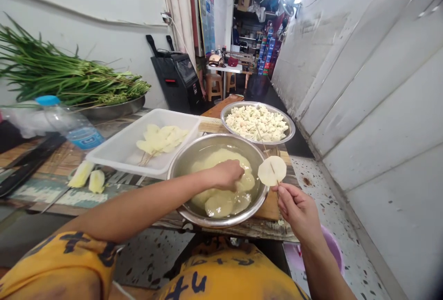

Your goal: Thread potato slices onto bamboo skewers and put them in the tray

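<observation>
My left hand (pixel 229 174) reaches into a steel bowl (pixel 175 201) of water with pale potato slices (pixel 219 203). Its fingers are curled downward at the water among the slices; the fingertips are hidden, so what they hold does not show. To the right of the bowl, my right hand (pixel 296 205) pinches the lower end of a thin wooden skewer (pixel 260 136). One round potato slice (pixel 266 171) is threaded on that skewer, just above the fingers. Beyond the bowl's left rim, a white plastic tray (pixel 117 150) holds several skewered slices (pixel 162 139).
Behind the bowl stands a steel basin (pixel 292 129) of cauliflower-like florets (pixel 256 122). Leftward are a water bottle (pixel 74 124), green leafy stalks (pixel 76 76), two yellowish vegetable pieces (pixel 96 181) and a dark knife-like tool (pixel 31 164). A purple tub (pixel 334 247) sits on the floor.
</observation>
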Demonstrator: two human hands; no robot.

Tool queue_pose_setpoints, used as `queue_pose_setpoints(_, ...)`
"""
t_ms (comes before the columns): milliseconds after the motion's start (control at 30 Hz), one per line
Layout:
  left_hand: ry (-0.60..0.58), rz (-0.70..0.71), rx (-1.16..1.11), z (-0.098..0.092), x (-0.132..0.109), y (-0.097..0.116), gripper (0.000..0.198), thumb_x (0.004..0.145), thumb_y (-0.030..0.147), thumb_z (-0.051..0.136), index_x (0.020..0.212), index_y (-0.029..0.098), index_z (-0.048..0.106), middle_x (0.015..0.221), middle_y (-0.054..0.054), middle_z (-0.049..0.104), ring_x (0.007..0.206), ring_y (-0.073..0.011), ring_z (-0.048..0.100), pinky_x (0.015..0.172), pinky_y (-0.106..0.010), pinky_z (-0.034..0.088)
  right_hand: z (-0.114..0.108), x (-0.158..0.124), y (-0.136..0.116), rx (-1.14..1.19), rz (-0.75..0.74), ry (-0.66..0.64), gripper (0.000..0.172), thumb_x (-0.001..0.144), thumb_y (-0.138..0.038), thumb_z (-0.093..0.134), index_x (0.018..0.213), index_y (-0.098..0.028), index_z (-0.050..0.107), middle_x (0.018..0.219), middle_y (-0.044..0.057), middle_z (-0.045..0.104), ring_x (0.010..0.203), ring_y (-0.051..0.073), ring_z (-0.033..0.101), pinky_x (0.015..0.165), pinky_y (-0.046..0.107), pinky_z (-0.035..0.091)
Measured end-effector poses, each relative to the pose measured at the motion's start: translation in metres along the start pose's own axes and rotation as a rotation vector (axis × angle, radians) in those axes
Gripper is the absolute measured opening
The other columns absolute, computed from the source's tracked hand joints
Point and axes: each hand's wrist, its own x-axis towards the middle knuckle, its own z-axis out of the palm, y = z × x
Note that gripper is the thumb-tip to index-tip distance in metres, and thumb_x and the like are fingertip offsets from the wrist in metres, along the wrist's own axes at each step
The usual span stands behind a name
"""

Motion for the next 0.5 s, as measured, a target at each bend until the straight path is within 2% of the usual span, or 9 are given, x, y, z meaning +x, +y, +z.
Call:
queue_pose_setpoints(67,0.066,-0.055,-0.198,-0.011,0.001,-0.006,0.016,0.060,0.026,0.069,0.073,0.017,0.064,0.077,-0.005,0.063,0.071,-0.0205,0.057,0.060,-0.027,0.039,-0.003,-0.005,-0.001,-0.051,0.001,-0.025,0.031,0.087,-0.042,0.054,0.093,-0.012,0.061,0.047,-0.008,0.032,0.040,0.006,0.027,0.038,0.019,0.019)
queue_pose_setpoints(200,0.369,-0.182,-0.703,-0.029,0.003,-0.022,0.018,0.072,0.030,0.060,0.079,0.015,0.067,0.073,-0.005,0.067,0.066,-0.0171,0.060,0.060,-0.025,0.043,-0.010,-0.020,-0.003,-0.187,0.032,-0.148,0.033,0.089,-0.042,0.050,0.094,-0.012,0.061,0.049,-0.008,0.031,0.043,0.007,0.027,0.040,0.021,0.018)
queue_pose_setpoints(267,0.463,-0.218,-0.930,-0.032,0.006,-0.028,0.018,0.073,0.028,0.060,0.082,0.014,0.067,0.075,-0.006,0.068,0.065,-0.0160,0.061,0.058,-0.025,0.045,-0.011,-0.025,-0.003,-0.233,0.057,-0.199,0.033,0.090,-0.042,0.049,0.093,-0.012,0.062,0.051,-0.007,0.029,0.045,0.008,0.026,0.041,0.022,0.017)
queue_pose_setpoints(333,0.483,-0.252,-1.106,-0.032,0.008,-0.030,0.016,0.074,0.024,0.060,0.084,0.013,0.065,0.079,-0.007,0.068,0.067,-0.0156,0.061,0.059,-0.026,0.047,-0.011,-0.028,-0.002,-0.258,0.065,-0.219,0.034,0.090,-0.042,0.047,0.092,-0.012,0.062,0.052,-0.007,0.029,0.046,0.008,0.025,0.042,0.022,0.017)
queue_pose_setpoints(400,0.450,-0.270,-1.247,-0.033,0.008,-0.029,0.013,0.077,0.021,0.058,0.086,0.013,0.063,0.081,-0.007,0.067,0.069,-0.0158,0.062,0.061,-0.028,0.050,-0.010,-0.028,-0.001,-0.277,0.061,-0.232,0.034,0.090,-0.043,0.047,0.091,-0.012,0.062,0.053,-0.006,0.030,0.047,0.008,0.026,0.043,0.022,0.017)
queue_pose_setpoints(500,0.454,-0.269,-1.353,-0.035,0.007,-0.026,0.009,0.081,0.020,0.054,0.087,0.014,0.058,0.078,-0.006,0.065,0.067,-0.0152,0.062,0.062,-0.031,0.053,-0.008,-0.027,-0.001,-0.301,0.059,-0.250,0.035,0.090,-0.043,0.046,0.088,-0.013,0.062,0.053,-0.006,0.030,0.047,0.009,0.025,0.043,0.023,0.017)
